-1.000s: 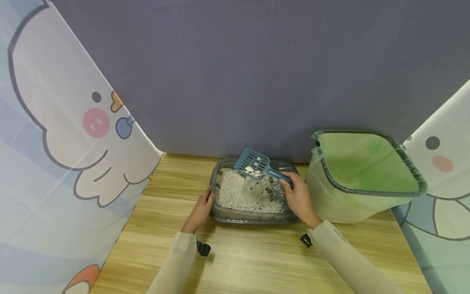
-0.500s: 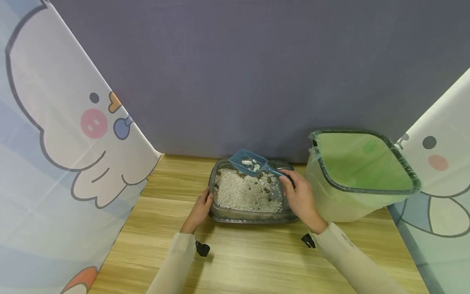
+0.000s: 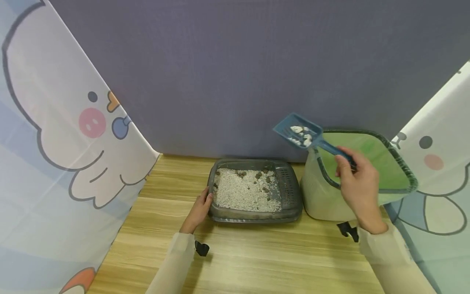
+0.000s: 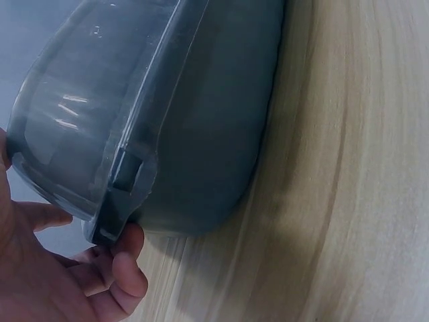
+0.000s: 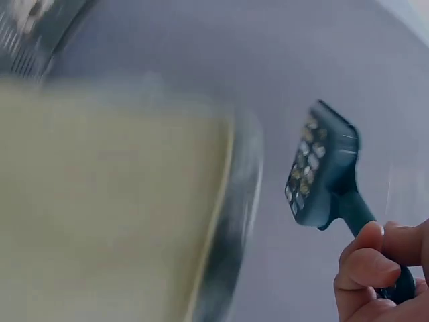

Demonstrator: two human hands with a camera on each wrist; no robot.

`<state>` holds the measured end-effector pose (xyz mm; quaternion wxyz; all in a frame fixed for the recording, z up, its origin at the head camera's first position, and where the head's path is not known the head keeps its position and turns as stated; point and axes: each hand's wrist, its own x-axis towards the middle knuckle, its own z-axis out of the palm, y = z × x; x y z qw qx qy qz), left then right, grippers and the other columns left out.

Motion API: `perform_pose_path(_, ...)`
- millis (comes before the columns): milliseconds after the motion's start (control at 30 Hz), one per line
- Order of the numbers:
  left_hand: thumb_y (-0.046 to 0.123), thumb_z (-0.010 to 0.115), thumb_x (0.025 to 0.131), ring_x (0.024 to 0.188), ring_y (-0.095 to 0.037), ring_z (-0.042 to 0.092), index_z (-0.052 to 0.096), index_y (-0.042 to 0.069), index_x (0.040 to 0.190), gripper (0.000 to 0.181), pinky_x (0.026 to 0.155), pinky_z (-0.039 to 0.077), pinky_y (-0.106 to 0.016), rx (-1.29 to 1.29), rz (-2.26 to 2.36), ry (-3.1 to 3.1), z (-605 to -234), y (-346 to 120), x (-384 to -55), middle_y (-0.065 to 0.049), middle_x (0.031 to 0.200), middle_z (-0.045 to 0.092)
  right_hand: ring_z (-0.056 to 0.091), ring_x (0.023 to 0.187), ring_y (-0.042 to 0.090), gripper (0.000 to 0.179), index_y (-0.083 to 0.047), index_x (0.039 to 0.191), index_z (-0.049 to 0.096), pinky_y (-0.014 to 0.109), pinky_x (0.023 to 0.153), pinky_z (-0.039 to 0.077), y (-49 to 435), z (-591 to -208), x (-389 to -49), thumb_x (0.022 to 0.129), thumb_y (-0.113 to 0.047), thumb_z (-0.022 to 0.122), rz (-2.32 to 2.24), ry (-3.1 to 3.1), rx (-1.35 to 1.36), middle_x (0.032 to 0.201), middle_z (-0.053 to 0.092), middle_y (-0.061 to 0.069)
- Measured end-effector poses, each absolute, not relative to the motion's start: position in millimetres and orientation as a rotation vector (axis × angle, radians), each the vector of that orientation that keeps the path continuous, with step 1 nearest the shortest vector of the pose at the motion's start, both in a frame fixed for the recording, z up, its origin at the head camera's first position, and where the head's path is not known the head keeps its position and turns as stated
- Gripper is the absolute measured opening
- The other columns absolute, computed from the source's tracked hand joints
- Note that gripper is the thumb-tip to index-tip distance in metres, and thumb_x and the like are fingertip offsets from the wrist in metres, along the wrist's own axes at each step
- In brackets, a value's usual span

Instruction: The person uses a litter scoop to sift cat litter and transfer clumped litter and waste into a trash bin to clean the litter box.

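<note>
My right hand [image 3: 360, 185] grips the handle of a blue slotted litter scoop [image 3: 299, 130], also seen in the right wrist view with my right hand [image 5: 382, 275] round its handle. Several whitish clumps [image 3: 307, 140] lie in the scoop, which hangs in the air by the bin's left rim. A grey litter box [image 3: 253, 218] rests on the table, with pale litter [image 3: 242, 194] and brown clumps [image 3: 258, 174] inside. My left hand [image 3: 198, 210] holds the box's left rim. In the left wrist view, the fingers [image 4: 127, 275] curl under the lip of the litter box [image 4: 201, 121].
A tall bin [image 3: 324, 200] with a pale green liner [image 3: 371, 143] stands right of the litter box. A grey panel [image 3: 220, 81] rises behind the wooden table [image 3: 249, 261]. Cartoon-printed sheets [image 3: 47, 122] flank both sides.
My right hand has carried the scoop with its clumps up and to the right, from over the litter box to the bin's left side. My left hand stays on the box rim.
</note>
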<state>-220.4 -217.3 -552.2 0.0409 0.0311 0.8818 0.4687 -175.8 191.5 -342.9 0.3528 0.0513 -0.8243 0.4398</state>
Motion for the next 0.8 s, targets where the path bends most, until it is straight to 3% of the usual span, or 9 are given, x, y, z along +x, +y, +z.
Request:
perform_pose_path(167, 0.037, 0.033, 0.104, 0.123, -0.046, 0.038, 0.024, 0.003, 0.150, 0.057, 0.097, 0.031, -0.059, 0.092, 1.436, 2.711, -551.5, -220.0, -219.4, -0.032, 0.136, 0.038, 0.050, 0.057, -0.005, 0.029, -0.007, 0.122, 0.065, 0.008, 0.049, 0.036, 252.1, -341.7, -168.2, 0.094, -0.015, 0.060, 1.054, -2.121, -0.136, 0.077, 0.054, -0.013)
perform_pose_path(367, 0.038, 0.032, 0.104, 0.124, -0.046, 0.036, 0.023, 0.002, 0.150, 0.059, 0.099, 0.029, -0.058, 0.105, 1.446, 2.713, -553.2, -222.8, -218.5, -0.032, 0.136, 0.038, 0.045, 0.068, -0.013, 0.027, -0.006, 0.117, 0.069, 0.002, 0.062, 0.036, 298.3, -362.0, -166.3, 0.091, -0.007, 0.062, 0.836, -2.075, -0.165, 0.087, 0.041, -0.027)
perform_pose_path(600, 0.036, 0.033, 0.104, 0.123, -0.046, 0.037, 0.024, 0.001, 0.149, 0.058, 0.098, 0.030, -0.059, 0.085, 1.430, 2.718, -556.0, -224.1, -216.3, -0.034, 0.135, 0.039, 0.044, 0.081, -0.009, 0.015, -0.002, 0.098, 0.075, 0.007, 0.068, 0.035, 312.4, -378.9, -175.2, 0.091, -0.008, 0.063, 0.788, -1.801, -0.066, 0.084, 0.045, -0.028)
perform_pose_path(800, 0.037, 0.032, 0.104, 0.125, -0.046, 0.036, 0.023, 0.003, 0.150, 0.058, 0.098, 0.029, -0.059, 0.064, 1.425, 2.707, -557.5, -224.0, -215.8, -0.032, 0.137, 0.038, 0.046, 0.080, -0.008, 0.013, -0.005, 0.095, 0.076, 0.008, 0.067, 0.034, 307.4, -379.0, -176.3, 0.090, -0.009, 0.065, 0.799, -1.734, -0.102, 0.085, 0.044, -0.027)
